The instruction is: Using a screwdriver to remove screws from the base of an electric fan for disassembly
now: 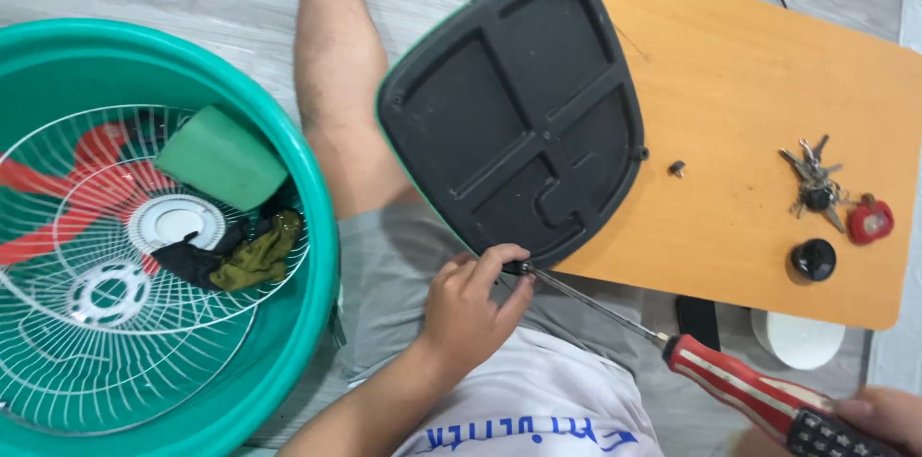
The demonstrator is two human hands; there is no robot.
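Two hands on this one: the left hand [471,299] is pinched at the near edge of the black fan base [514,116], fingers closed round the spot where the screwdriver tip meets the plastic, and the right hand [879,419] is wrapped round the grip end of the red-and-white-handled screwdriver [740,390], down past the base's near right corner. The base lies upside down, ribbed underside up, half on the orange wooden board [759,111] and half hanging over the person's lap. One small loose screw [677,168] sits on the board just right of the base, and further right of it there's a bunch of keys [816,183] with a red fob and a round black knob [813,259]. Well off to the left of the base is a green plastic basin [317,227] holding white wire fan guards [115,303], a red fan blade [58,198], a green sponge block [223,157] and some dark rags [240,255]. My take on doing it well: the shaft's coming in at a pretty shallow angle, so I'd say line it up square with the screw, lean in before turning, and let those left fingers keep the tip from skating off. Can't actually see the screw head under the fingers though.
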